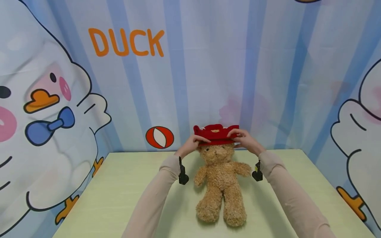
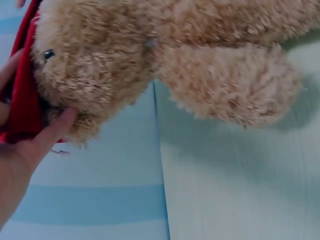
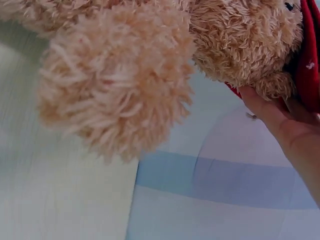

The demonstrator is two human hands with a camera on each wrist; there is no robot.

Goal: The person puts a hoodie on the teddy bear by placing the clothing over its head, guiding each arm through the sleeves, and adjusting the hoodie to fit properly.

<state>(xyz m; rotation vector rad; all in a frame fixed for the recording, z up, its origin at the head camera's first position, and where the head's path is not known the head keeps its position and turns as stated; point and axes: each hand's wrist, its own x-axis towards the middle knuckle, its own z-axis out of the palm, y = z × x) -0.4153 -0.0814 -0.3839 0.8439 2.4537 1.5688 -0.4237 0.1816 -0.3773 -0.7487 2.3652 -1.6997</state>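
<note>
A tan plush teddy bear (image 1: 221, 175) lies on its back with its legs toward me. Bunched red cloth (image 1: 218, 132), which looks like a small garment, covers the top of its head down to just above the eyes. My left hand (image 1: 191, 144) grips the cloth's edge on the left, its thumb (image 2: 62, 120) against the fur near the bear's ear. On the opposite side, my right hand (image 1: 245, 140) holds the other edge, with fingers over the cloth and a digit by the ear (image 3: 274, 86). The cloth's far side is hidden.
The bear lies on a pale green table (image 1: 131, 195). Behind the table's back edge hangs a blue striped curtain (image 1: 208, 66) printed with ducks and a ball. A black wrist camera (image 1: 183, 172) sits at the left cuff, and another black camera (image 1: 257, 171) at the right.
</note>
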